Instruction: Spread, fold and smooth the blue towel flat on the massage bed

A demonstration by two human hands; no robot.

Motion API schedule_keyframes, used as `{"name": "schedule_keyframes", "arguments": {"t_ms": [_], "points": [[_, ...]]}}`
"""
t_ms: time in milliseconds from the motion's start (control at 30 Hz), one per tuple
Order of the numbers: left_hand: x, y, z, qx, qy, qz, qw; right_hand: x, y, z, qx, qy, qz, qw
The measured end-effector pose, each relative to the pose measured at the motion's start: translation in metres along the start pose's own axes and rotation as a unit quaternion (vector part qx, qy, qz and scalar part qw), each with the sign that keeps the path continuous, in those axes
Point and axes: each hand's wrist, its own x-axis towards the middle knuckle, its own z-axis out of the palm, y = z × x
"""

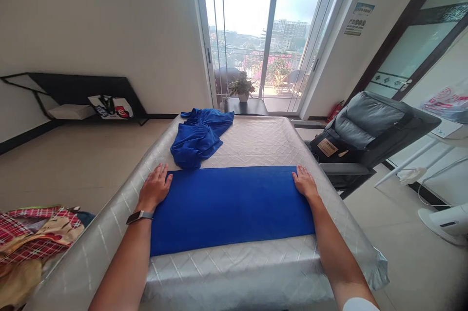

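A blue cloth (234, 206), folded into a long flat rectangle, lies across the near half of the table. My left hand (155, 187) rests at its far left corner, fingers stretched out and partly on the tablecloth. At the far right corner my right hand (304, 182) lies flat with the fingers extended, touching the edge. Neither hand grips anything. Beyond the folded piece, a crumpled blue cloth (201, 135) sits in a loose heap, its near end meeting the folded cloth's far edge.
A silvery quilted tablecloth (259, 138) covers the table. To the right stands a dark recliner (369, 126) with a black bag (331, 147). Checked fabrics (40, 238) are piled at the lower left. A potted plant (243, 87) stands beyond the table, before the sliding door.
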Motion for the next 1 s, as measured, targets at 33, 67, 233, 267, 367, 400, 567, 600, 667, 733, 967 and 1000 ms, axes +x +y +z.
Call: {"name": "schedule_keyframes", "arguments": {"t_ms": [33,67,233,267,367,400,567,600,667,733,967,1000], "points": [[-0.001,0.007,-0.005,0.001,0.035,0.011,0.999,-0.003,-0.004,-0.004,-0.001,0.01,-0.006,1.0],[-0.001,0.017,-0.009,0.0,0.062,0.028,0.998,-0.006,-0.009,-0.008,-0.001,0.022,-0.017,1.0],[-0.002,0.107,-0.009,-0.022,0.0,0.186,0.982,-0.033,-0.085,-0.026,0.04,0.024,-0.176,0.983],[-0.003,0.131,-0.004,-0.025,-0.031,0.225,0.974,-0.038,-0.107,-0.027,0.052,0.014,-0.214,0.975],[-0.006,0.197,0.016,-0.047,-0.061,0.297,0.952,-0.05,-0.171,-0.019,0.079,-0.009,-0.284,0.955],[-0.007,0.213,0.024,-0.057,-0.065,0.299,0.95,-0.052,-0.187,-0.014,0.082,-0.017,-0.293,0.953],[-0.011,0.238,0.057,-0.063,-0.085,0.245,0.964,-0.051,-0.218,0.014,0.078,-0.028,-0.276,0.958],[-0.011,0.237,0.061,-0.06,-0.082,0.245,0.964,-0.05,-0.217,0.018,0.077,-0.023,-0.275,0.958],[-0.011,0.233,0.065,-0.057,-0.073,0.25,0.964,-0.048,-0.215,0.022,0.077,-0.015,-0.274,0.959],[-0.01,0.231,0.067,-0.053,-0.071,0.252,0.964,-0.047,-0.214,0.023,0.078,-0.017,-0.272,0.959],[-0.011,0.224,0.059,-0.042,-0.1,0.244,0.964,-0.04,-0.2,0.019,0.077,-0.035,-0.253,0.964],[-0.01,0.218,0.057,-0.038,-0.105,0.242,0.964,-0.037,-0.192,0.018,0.075,-0.037,-0.244,0.966]]}}
